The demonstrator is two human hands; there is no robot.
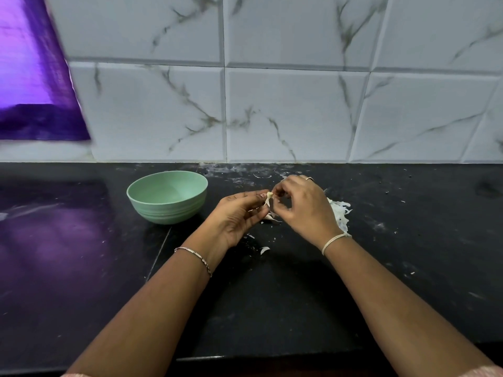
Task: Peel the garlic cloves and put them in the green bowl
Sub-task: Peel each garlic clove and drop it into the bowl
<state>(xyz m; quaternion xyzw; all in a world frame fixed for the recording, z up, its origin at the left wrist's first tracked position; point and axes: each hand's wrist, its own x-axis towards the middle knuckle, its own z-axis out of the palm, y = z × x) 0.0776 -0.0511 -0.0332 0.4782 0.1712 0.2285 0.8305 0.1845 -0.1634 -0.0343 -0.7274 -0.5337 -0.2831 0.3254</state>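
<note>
A pale green bowl (167,197) stands on the black counter, left of my hands; I see nothing inside it. My left hand (236,216) pinches a small garlic clove (269,197) by its fingertips, just right of the bowl. My right hand (304,210) meets it from the right, thumb and finger closed on the clove's skin at the top. A heap of white garlic peel (340,216) lies on the counter behind and right of my right hand, partly hidden by it.
Loose peel scraps (264,250) dot the black counter (272,308) below my hands. A marbled tile wall (285,110) rises behind. A purple shiny sheet (32,77) leans at the far left. The counter's front edge runs near the bottom.
</note>
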